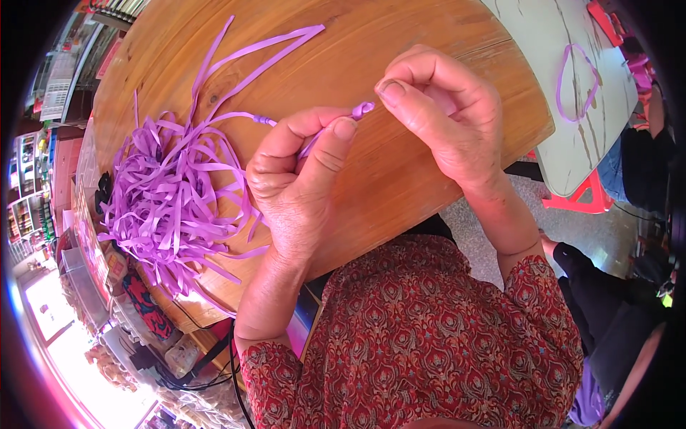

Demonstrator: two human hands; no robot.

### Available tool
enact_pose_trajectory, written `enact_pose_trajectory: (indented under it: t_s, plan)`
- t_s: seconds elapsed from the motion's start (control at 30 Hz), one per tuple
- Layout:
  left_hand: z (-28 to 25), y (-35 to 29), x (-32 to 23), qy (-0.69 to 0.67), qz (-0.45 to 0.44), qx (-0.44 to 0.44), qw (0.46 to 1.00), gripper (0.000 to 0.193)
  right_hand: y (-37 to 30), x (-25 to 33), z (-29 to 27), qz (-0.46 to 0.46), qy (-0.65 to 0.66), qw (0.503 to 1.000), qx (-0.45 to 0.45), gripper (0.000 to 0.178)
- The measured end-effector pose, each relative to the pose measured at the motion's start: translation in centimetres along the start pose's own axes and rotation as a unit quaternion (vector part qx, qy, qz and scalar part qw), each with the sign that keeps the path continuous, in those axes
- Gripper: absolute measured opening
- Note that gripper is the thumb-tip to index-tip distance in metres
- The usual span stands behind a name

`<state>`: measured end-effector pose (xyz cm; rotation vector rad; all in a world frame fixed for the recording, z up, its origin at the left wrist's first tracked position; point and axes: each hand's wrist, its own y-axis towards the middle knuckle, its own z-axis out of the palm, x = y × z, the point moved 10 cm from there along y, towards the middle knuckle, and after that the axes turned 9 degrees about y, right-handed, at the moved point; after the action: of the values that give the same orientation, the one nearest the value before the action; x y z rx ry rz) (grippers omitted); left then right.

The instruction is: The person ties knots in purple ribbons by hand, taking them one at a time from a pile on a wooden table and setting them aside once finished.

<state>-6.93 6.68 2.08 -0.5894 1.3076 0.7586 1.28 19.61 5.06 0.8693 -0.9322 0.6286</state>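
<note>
My left hand (296, 179) pinches a thin purple ribbon strip (361, 109) between thumb and forefinger above a round wooden table (400, 179). Just to the right, my right hand (443, 107) grips the curled end of that same strip with its fingertips. The strip trails left from my left hand toward a large tangled pile of purple ribbon strips (168, 193) lying on the table's left side. Two long strips (264, 50) stretch from the pile toward the table's far edge.
A pale table (564, 150) stands at the upper right with a purple ribbon loop (577, 82) on it and a red stool (582, 200) beneath. Another person's dark-clothed leg (607, 300) is at the right. Shelves and packaged goods (107, 314) crowd the left.
</note>
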Motion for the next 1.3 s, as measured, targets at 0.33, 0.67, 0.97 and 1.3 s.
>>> enact_pose_trajectory:
  t_s: [0.33, 0.67, 0.97, 1.3]
  plan:
    - [-0.2, 0.1, 0.1, 0.012, 0.001, -0.004, 1.0, 0.01, -0.4, 4.0, 1.9, -0.196, -0.24, 0.947, 0.08, 0.015]
    - [0.3, 0.0, -0.1, 0.047, 0.014, -0.01, 0.999, 0.01, -0.5, 3.5, 1.5, -0.179, -0.218, 0.957, 0.072, 0.014]
    - [0.2, 0.1, -0.4, 0.024, 0.03, -0.017, 0.999, 0.008, -0.5, 2.9, 0.4, -0.161, -0.196, 0.966, 0.041, 0.01]
    - [0.2, 0.1, -0.5, 0.034, 0.036, -0.022, 0.999, 0.008, -1.2, 4.5, 1.6, -0.237, -0.285, 0.926, 0.064, 0.021]
